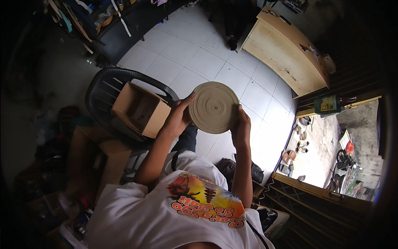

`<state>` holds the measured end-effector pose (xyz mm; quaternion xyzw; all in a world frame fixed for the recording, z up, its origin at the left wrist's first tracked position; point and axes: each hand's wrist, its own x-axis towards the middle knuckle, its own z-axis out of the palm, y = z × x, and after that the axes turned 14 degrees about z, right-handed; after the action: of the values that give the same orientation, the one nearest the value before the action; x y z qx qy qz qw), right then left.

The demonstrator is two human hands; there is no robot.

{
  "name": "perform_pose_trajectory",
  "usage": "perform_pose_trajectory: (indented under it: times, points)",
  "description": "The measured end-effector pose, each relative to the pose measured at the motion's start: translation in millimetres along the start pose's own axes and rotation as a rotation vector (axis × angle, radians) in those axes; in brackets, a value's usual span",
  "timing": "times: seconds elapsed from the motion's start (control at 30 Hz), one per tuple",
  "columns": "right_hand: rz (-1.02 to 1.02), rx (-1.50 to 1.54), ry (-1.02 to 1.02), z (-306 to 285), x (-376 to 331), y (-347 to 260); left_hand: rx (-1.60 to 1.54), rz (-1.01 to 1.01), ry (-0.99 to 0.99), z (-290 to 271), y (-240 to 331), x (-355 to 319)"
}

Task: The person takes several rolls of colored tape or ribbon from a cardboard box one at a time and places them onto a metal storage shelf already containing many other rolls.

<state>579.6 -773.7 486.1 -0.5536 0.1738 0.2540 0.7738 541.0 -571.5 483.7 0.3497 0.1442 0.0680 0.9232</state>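
A flat, round roll of beige-brown webbing strap [214,118] is held up in front of me, its coiled face turned toward me and a small dark hole at its centre. My left hand [180,116] grips the roll's left edge, the thumb lying along its upper left rim. On the opposite edge, my right hand [241,128] is closed round the side with the thumb near the top. The fingers behind the roll are mostly hidden.
Left of my arms, an open cardboard box [159,118] sits on a black plastic chair [99,89]. Another carton [114,153] stands nearer me. A wooden desk [277,52] is at far right, a shelf rack [124,39] at far left. Shoes [289,157] lie outside the doorway.
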Motion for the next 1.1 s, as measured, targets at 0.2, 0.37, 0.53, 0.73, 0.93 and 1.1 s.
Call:
perform_pose_trajectory:
  times: [0.2,0.37,0.53,0.73,0.93,1.1]
  points:
    - [-0.029,-0.095,-0.039,24.6,117.5,-92.7,0.133,0.103,-0.131,38.6,20.0,130.1]
    - [-0.035,-0.094,-0.04,40.4,181.3,-170.8,0.002,0.058,-0.135,77.4,34.6,234.0]
    - [-0.088,-0.006,-0.001,30.9,264.0,-217.7,0.059,-0.025,-0.139,117.6,31.3,334.3]
    - [-0.063,0.011,-0.05,21.7,399.7,-287.1,0.142,0.003,-0.133,161.7,24.2,475.2]
    - [-0.002,-0.113,-0.177,70.5,525.8,-380.2,0.152,0.146,0.061,173.5,40.9,603.0]
    - [-0.14,-0.174,-0.311,136.4,611.2,-446.4,0.121,0.362,0.214,194.7,75.7,679.7]
